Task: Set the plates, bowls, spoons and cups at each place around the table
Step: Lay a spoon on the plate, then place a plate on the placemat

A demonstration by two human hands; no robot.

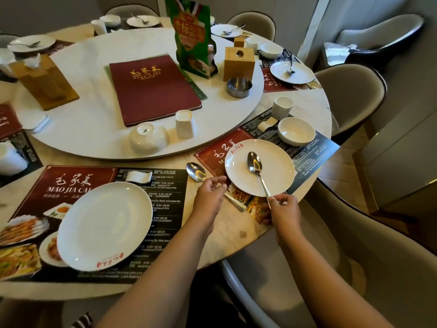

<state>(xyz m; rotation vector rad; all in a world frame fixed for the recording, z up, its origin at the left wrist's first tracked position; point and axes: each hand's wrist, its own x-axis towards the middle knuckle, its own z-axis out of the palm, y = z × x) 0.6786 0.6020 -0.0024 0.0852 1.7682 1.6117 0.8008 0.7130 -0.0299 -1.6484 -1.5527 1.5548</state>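
The fingers (pixel 277 199) of the right hand (pixel 285 210) are curled and pinched on the handle end of a spoon (pixel 256 171), whose bowl is laid on the plate (pixel 276 162) right of centre. The left hand (pixel 209 197) is curled over the handle of a second spoon (pixel 196 172), left on bare tabletop between two placemats. That plate's near rim is found close to the table edge (pixel 236 245). At lower left an empty plate (pixel 104 226) is seen. Higher up, an upturned bowl (pixel 148 138) and cup (pixel 184 124) are kept at the turntable's (pixel 82 129) rim; an upright bowl (pixel 296 131) and cup (pixel 282 107) are set right.
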